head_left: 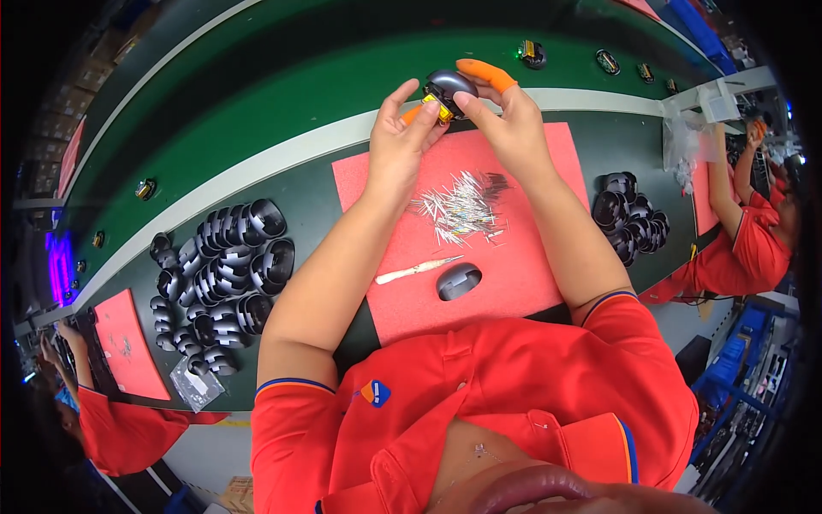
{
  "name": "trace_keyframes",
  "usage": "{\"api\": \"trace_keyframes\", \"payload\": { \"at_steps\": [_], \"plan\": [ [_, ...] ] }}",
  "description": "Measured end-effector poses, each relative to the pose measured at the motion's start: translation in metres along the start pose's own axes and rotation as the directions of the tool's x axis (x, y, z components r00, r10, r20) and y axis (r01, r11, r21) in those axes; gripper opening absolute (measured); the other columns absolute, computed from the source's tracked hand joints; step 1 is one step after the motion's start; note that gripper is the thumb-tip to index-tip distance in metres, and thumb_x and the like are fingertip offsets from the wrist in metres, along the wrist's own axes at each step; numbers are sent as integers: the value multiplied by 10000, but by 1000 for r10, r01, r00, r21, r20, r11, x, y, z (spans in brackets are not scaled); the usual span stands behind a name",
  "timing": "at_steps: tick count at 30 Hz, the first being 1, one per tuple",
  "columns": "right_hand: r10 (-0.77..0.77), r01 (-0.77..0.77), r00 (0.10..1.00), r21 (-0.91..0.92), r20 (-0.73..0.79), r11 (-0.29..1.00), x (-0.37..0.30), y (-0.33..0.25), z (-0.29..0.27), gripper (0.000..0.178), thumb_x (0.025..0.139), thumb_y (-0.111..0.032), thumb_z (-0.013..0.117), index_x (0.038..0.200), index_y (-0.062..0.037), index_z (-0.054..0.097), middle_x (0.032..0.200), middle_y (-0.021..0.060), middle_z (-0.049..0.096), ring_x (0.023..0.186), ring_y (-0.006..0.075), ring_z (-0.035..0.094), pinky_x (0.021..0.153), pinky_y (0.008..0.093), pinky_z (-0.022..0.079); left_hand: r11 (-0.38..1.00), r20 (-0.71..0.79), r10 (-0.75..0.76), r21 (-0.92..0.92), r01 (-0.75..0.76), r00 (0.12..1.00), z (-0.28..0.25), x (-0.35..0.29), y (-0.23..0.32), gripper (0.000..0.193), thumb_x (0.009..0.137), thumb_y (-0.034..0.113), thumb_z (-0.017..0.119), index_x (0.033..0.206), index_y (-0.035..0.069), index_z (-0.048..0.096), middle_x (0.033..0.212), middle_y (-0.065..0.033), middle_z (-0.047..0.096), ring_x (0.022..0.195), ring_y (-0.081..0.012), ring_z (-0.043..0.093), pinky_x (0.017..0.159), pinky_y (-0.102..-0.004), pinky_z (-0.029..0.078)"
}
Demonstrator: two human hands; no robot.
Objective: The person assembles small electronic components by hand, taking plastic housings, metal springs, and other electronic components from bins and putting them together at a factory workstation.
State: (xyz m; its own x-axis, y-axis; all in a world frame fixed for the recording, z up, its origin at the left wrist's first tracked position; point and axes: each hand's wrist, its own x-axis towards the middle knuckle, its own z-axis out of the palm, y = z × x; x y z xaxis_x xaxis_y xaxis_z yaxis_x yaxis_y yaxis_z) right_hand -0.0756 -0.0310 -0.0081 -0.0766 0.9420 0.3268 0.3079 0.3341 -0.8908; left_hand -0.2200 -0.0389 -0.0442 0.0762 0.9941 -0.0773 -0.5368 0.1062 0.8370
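- dark grey rounded device [450, 82], one of it, is held up between my two hands, by the white rail [591, 101] just past the far edge of the pink mat [514, 265].
- one small blue-and-orange badge [375, 393] sits on my red shirt [497, 368]; its marks are too small to read.
- the device has a smooth, glossy top, and a bright yellow part [435, 106] shows on its near left side.
- my left hand [399, 141] is closed on the near left side of it, thumb by the yellow part.
- my right hand [512, 116] grips its right side, thumb on the shell, an orange finger cover [485, 73] reaching over the far side.
- on the mat: one heap of thin whitish pins [462, 206], too tangled to count; one pale-handled pointed tool [415, 270]; one loose grey shell [459, 281] nearest me.
- dark shells lie in two groups, left [276, 265] and right [638, 233], too overlapped to count.
- one clear bag [197, 385] lies near the left group.
- on the green belt [257, 94], i count at least four units on the right [533, 55] and four on the left [145, 189].
- one co-worker in red sits on each side.
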Motion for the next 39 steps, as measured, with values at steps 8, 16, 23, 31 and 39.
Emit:
{"api": "trace_keyframes", "payload": {
  "at_steps": [8,16,23,31,39],
  "plan": [
    [-66,62,997,-73,-43,995,1,12,2,388,836,-128,690,1179,-1,563,1110,104,616,1053,191,594,898,303,472,999,11,-15,-31,15,1000,-3,1,-2,384,898,182,637,1208,-7,514,1100,-84,610,984,-139,609,892,-298,516],
    [-112,97,993,-280,-38,955,2,4,-7,407,771,-153,747,1117,-19,579,1083,112,630,1006,205,614,856,308,476,1000,-13,-2,-23,2,1000,-3,2,-5,353,895,158,636,1191,4,525,1097,-79,608,982,-136,608,877,-290,515],
    [-46,42,999,-395,-1,918,2,0,-3,400,797,-191,722,1125,-10,584,1022,108,660,887,200,654,806,288,479,1000,-17,14,-15,-14,1000,-3,2,-5,350,909,152,614,1206,-7,521,1099,-82,609,994,-142,608,897,-289,511],
    [202,-203,974,3,105,979,-1,13,-5,394,900,-233,627,1220,-14,557,993,113,665,851,156,662,743,267,500,1000,-3,19,-10,-19,1000,0,0,-2,368,950,144,541,1261,-40,470,1139,-122,592,1015,-168,606,923,-304,508],
    [-296,328,945,-456,142,828,-7,8,-2,706,755,-222,751,1372,-113,427,1372,160,404,1204,303,487,920,353,466,997,45,61,48,-63,997,-7,6,-8,553,924,217,597,1347,-21,333,1118,-155,564,953,-173,608,822,-290,524]
  ]
}}
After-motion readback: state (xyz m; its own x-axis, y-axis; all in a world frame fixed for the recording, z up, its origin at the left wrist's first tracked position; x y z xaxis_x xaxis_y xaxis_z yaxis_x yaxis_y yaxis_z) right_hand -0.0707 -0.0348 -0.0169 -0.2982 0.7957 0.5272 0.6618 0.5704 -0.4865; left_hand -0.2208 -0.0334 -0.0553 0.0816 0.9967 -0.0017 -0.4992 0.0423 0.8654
